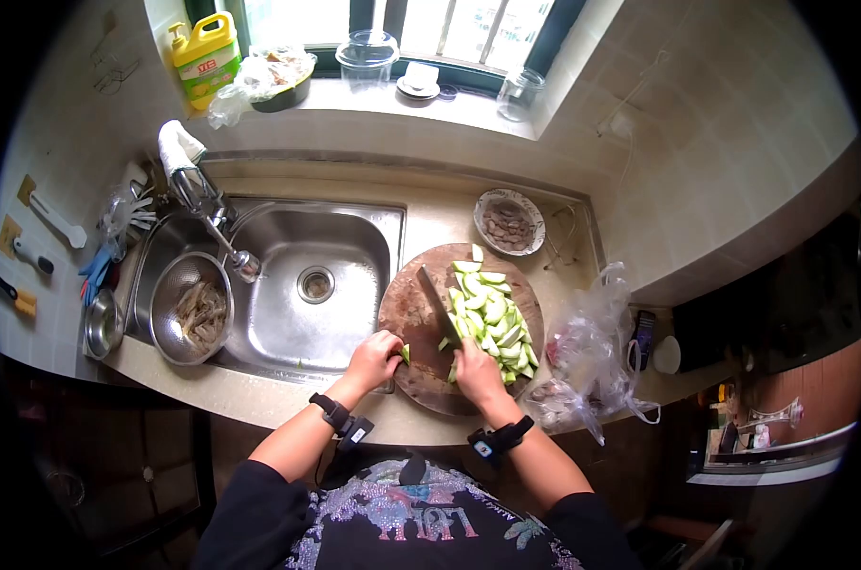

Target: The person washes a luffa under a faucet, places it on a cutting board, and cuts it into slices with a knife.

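Observation:
My right hand (478, 372) is wrapped round the handle of a kitchen knife (436, 300), whose dark blade points away from me over a round wooden cutting board (416, 313). Right beside the blade lies a heap of cut squash pieces (492, 312), pale inside with green skin. At the board's left edge, my left hand (375, 359) is closed, and a small green squash piece (406, 353) shows at its fingertips. The blade is apart from the left fingers.
Left of the board is a steel sink (354, 223); a colander (223, 328) holding what look like shrimp stands in its left side under the faucet (223, 237). Behind the board sits a patterned bowl (537, 242) of meat-like pieces. Plastic bags (592, 356) lie at right.

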A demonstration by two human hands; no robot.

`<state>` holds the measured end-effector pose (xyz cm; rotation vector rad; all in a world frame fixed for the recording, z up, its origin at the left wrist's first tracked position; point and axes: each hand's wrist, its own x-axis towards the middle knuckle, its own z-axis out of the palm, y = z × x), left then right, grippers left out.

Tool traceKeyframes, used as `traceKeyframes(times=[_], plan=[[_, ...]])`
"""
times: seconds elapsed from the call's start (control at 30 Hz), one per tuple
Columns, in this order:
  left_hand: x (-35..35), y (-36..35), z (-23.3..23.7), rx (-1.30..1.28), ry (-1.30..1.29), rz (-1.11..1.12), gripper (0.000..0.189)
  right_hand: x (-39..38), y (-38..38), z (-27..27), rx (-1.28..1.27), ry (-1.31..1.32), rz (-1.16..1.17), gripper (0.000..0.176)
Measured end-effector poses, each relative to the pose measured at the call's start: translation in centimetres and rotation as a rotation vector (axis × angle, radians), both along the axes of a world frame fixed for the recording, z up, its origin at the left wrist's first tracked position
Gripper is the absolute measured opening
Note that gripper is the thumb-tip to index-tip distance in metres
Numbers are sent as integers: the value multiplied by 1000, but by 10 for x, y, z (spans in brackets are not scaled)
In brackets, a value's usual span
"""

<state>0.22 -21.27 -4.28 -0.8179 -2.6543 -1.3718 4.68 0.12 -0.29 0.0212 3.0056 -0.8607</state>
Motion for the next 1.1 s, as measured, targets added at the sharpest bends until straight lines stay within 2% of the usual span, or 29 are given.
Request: traceKeyframes(times=[0.07, 0.23, 0.3, 0.33, 0.37, 0.43, 0.47, 0.5, 0.57, 0.63, 0.7, 0.77, 0.87, 1.03, 1.1], plan=[[-2, 13, 5, -104, -36, -2, 17, -3, 20, 15, -52, 83, -47, 13], [-30, 60, 1, -150, -3, -29, 16, 5, 60, 48, -112, 172, -120, 19], [-46, 83, 5, -23, -462, 19, 15, 14, 66, 59, -34, 164, -106, 23], [-54, 92, 6, 195, -738, 40, 12, 19, 71, 56, -5, 154, -109, 25], [-62, 95, 6, 345, -897, 59, 11, 24, 74, 54, 53, 175, -102, 26], [-75, 89, 10, 405, -904, 187, 10, 35, 79, 57, 92, 173, -125, 27], [-79, 82, 8, 419, -703, 228, 10, 39, 81, 57, 89, 177, -132, 27], [-83, 76, 5, 273, -355, 276, 14, 43, 85, 55, 155, 157, -118, 27], [-73, 75, 39, 213, -148, 180, 24, 49, 87, 51, 211, 136, -107, 28], [-60, 89, 55, -9, 124, -101, 39, 53, 86, 45, 258, 176, -18, 32], [-38, 113, 64, -77, 154, -178, 52, 54, 78, 45, 272, 169, 11, 33], [-24, 135, 68, -260, 35, -197, 57, 54, 70, 46, 294, 167, 33, 34], [-29, 149, 53, -185, 46, -233, 53, 57, 65, 49, 313, 155, 85, 38], [-57, 150, 30, -7, 50, -355, 38, 70, 67, 55, 283, 86, 2, 38], [-72, 144, 28, -69, 148, -362, 36, 76, 73, 57, 283, 81, 25, 39]])
